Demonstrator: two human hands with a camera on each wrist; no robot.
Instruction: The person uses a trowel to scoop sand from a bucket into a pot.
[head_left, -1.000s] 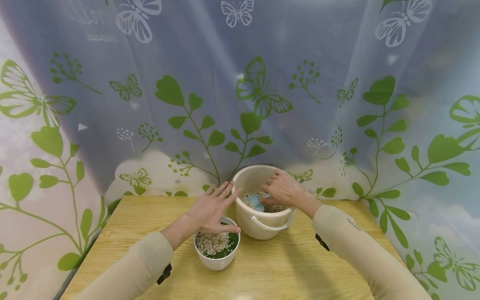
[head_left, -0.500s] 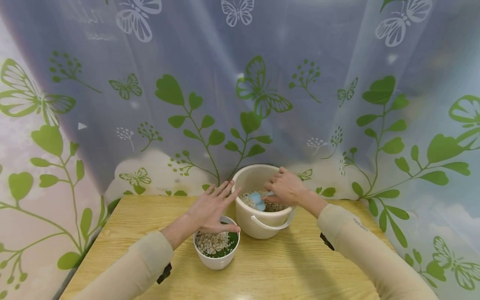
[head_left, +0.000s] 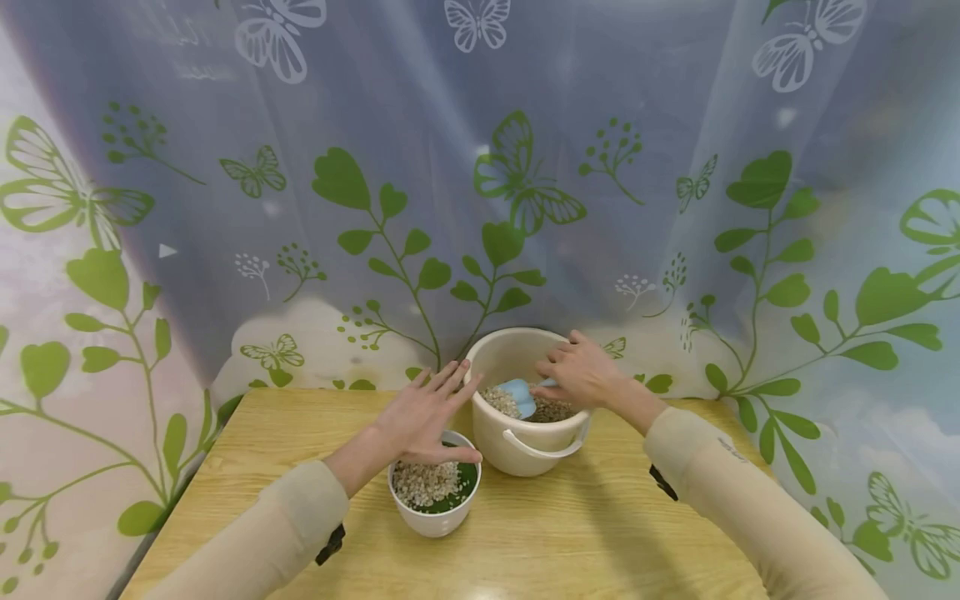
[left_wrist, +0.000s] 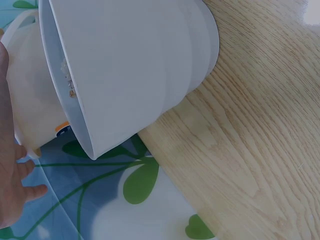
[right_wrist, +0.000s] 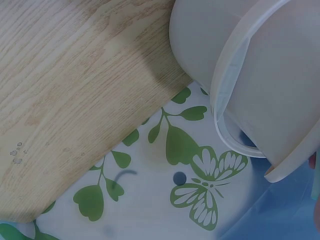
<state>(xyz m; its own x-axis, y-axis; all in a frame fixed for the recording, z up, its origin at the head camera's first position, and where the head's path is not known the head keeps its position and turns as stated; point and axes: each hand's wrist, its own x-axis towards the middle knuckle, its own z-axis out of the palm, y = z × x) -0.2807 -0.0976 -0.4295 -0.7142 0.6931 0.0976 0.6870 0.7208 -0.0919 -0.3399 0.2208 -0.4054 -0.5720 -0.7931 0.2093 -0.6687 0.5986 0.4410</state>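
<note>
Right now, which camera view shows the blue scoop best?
The head view: the blue scoop shows plainly inside the bucket. The right wrist view has only a sliver, possibly part of it; the left wrist view shows none.

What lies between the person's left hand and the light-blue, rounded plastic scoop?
In the head view, the rim of the cream, round plastic bucket and the pale, gravel-like granules inside lie between the left hand and the scoop.
</note>
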